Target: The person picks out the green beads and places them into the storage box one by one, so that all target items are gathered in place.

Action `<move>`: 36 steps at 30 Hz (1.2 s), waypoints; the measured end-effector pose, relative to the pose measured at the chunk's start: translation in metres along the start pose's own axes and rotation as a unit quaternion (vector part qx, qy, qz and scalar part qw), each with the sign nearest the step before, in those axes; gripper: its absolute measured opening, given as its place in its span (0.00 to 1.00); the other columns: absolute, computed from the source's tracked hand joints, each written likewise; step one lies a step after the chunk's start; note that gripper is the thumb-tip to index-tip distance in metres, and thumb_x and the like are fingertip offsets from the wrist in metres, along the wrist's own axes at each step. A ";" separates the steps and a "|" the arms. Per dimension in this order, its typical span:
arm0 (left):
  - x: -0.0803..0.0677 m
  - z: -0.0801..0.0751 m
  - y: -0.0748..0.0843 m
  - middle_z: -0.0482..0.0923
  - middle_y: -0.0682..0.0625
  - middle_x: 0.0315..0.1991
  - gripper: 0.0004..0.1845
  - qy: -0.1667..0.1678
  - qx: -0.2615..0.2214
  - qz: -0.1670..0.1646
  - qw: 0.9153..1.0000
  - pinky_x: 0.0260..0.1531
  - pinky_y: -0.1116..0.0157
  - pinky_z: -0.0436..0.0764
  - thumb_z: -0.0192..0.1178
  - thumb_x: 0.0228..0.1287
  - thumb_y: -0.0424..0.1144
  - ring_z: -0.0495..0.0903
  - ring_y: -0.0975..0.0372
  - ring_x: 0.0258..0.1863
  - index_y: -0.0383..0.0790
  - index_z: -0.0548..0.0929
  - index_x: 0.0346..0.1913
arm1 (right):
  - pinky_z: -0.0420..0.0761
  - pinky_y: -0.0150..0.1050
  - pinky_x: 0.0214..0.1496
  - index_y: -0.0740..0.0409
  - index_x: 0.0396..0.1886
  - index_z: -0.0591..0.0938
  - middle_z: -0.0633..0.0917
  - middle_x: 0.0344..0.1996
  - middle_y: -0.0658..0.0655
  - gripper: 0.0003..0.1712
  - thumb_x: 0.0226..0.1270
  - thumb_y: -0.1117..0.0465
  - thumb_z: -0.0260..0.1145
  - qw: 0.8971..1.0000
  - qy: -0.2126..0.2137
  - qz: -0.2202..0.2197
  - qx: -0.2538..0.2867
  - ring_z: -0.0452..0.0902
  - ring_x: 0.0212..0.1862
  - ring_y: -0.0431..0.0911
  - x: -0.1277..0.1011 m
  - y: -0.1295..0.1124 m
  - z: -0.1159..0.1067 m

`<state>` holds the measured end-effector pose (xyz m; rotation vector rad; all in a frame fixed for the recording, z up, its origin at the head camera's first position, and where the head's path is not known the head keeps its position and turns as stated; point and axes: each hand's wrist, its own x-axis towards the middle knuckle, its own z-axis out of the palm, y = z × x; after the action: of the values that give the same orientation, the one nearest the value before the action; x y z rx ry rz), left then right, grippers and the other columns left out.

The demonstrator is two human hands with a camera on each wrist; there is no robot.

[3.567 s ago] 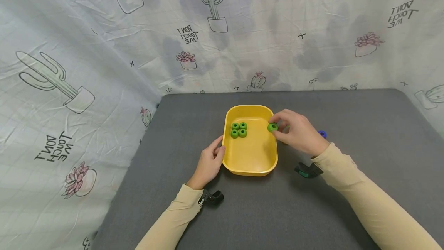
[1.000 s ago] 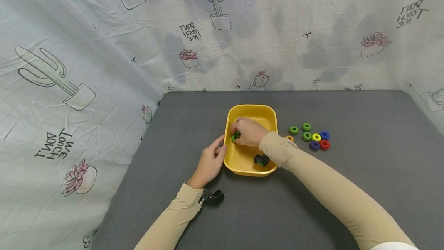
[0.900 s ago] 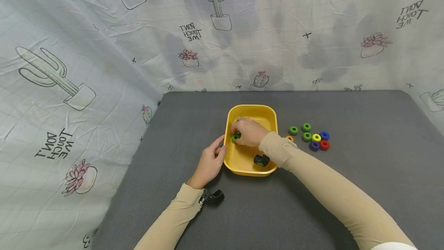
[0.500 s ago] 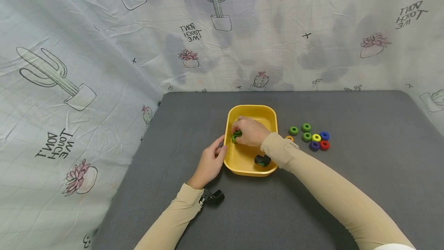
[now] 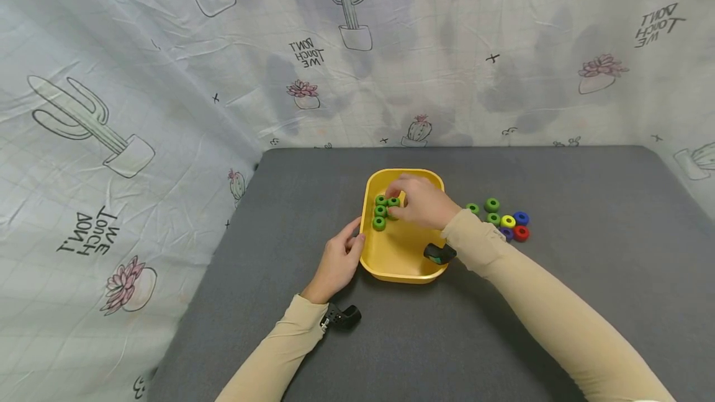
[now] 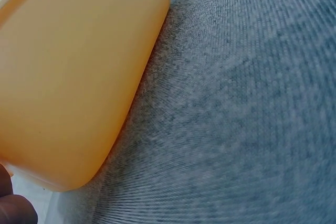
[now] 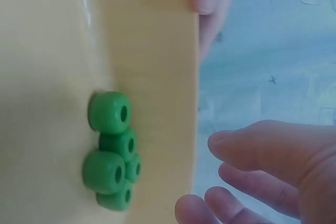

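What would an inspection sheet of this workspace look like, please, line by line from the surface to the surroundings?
Surface: grey table, yellow tray standing on it.
Job's things: five green beads visible in the tray; to its right on the table, three more green beads, plus a yellow bead, blue bead, red bead and partly covered purple bead.
Clutter: nothing seen.
Hands: left hand holds the tray's left edge; right hand is over the tray, holding nothing.
Cables: nothing seen.
Surroundings: pale cloth printed with potted cacti, behind the table and to its left.
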<state>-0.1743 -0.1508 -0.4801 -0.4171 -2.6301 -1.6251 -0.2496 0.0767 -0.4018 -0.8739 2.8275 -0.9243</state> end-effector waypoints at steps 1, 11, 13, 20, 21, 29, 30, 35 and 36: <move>0.000 0.000 0.000 0.71 0.54 0.21 0.25 0.000 0.000 -0.002 1.000 0.24 0.70 0.67 0.52 0.82 0.37 0.67 0.68 0.18 0.36 0.70 0.76 | 0.82 0.42 0.43 0.62 0.50 0.87 0.86 0.47 0.62 0.15 0.66 0.62 0.76 1.000 0.003 0.001 0.001 0.78 0.34 0.46 -0.002 0.000 -0.002; -0.001 0.000 -0.002 0.73 0.54 0.22 0.25 -0.006 0.002 0.000 1.000 0.25 0.71 0.68 0.51 0.83 0.38 0.68 0.67 0.19 0.37 0.69 0.77 | 0.81 0.42 0.40 0.58 0.51 0.87 0.85 0.49 0.58 0.14 0.67 0.61 0.74 0.999 0.043 0.005 0.017 0.79 0.35 0.46 -0.029 0.006 -0.023; -0.001 0.000 -0.002 0.73 0.54 0.22 0.25 -0.006 0.000 -0.001 1.000 0.25 0.71 0.68 0.51 0.83 0.37 0.68 0.67 0.19 0.37 0.69 0.77 | 0.81 0.43 0.40 0.57 0.51 0.87 0.85 0.48 0.57 0.13 0.68 0.61 0.74 0.999 0.049 0.010 0.019 0.79 0.36 0.47 -0.035 0.008 -0.027; 0.000 0.000 -0.002 0.73 0.53 0.22 0.25 -0.006 -0.005 -0.005 1.000 0.25 0.71 0.68 0.51 0.83 0.37 0.68 0.67 0.19 0.38 0.69 0.77 | 0.79 0.43 0.41 0.57 0.51 0.87 0.85 0.47 0.57 0.12 0.70 0.60 0.73 0.997 0.074 0.028 0.019 0.78 0.39 0.47 -0.053 0.018 -0.040; -0.001 0.000 -0.002 0.73 0.54 0.22 0.25 -0.006 -0.004 -0.005 1.000 0.25 0.71 0.68 0.51 0.83 0.37 0.68 0.67 0.19 0.38 0.70 0.77 | 0.79 0.44 0.42 0.57 0.51 0.87 0.85 0.47 0.57 0.12 0.71 0.60 0.73 0.996 0.077 0.032 0.020 0.78 0.39 0.48 -0.056 0.019 -0.042; -0.001 0.000 -0.002 0.71 0.55 0.21 0.25 -0.007 0.000 -0.005 1.000 0.25 0.71 0.67 0.52 0.83 0.38 0.67 0.68 0.19 0.39 0.69 0.77 | 0.82 0.45 0.42 0.57 0.54 0.86 0.86 0.51 0.57 0.14 0.73 0.57 0.71 0.993 0.100 0.059 0.024 0.82 0.43 0.49 -0.080 0.034 -0.057; -0.001 0.000 -0.002 0.70 0.54 0.21 0.25 -0.006 -0.003 -0.004 1.000 0.25 0.71 0.67 0.52 0.83 0.38 0.67 0.68 0.19 0.39 0.69 0.77 | 0.82 0.45 0.41 0.57 0.54 0.86 0.86 0.51 0.57 0.15 0.73 0.56 0.70 0.993 0.103 0.061 0.023 0.82 0.44 0.49 -0.083 0.036 -0.058; 0.000 0.000 -0.001 0.71 0.55 0.21 0.25 -0.006 -0.003 -0.003 1.000 0.25 0.71 0.67 0.51 0.83 0.38 0.67 0.68 0.19 0.39 0.69 0.77 | 0.80 0.43 0.39 0.55 0.54 0.86 0.85 0.51 0.57 0.15 0.75 0.53 0.69 0.991 0.111 0.069 0.016 0.82 0.44 0.49 -0.096 0.043 -0.064; 0.000 0.000 -0.001 0.71 0.55 0.21 0.25 -0.005 -0.003 -0.003 1.000 0.25 0.71 0.67 0.51 0.83 0.38 0.67 0.68 0.19 0.39 0.69 0.77 | 0.80 0.43 0.39 0.55 0.54 0.86 0.85 0.51 0.57 0.15 0.75 0.53 0.69 0.991 0.113 0.070 0.013 0.82 0.44 0.50 -0.098 0.044 -0.064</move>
<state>-0.1745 -0.1511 -0.4811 -0.4188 -2.6379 -1.6366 -0.2029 0.1919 -0.3865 -0.5916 3.0080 -1.1002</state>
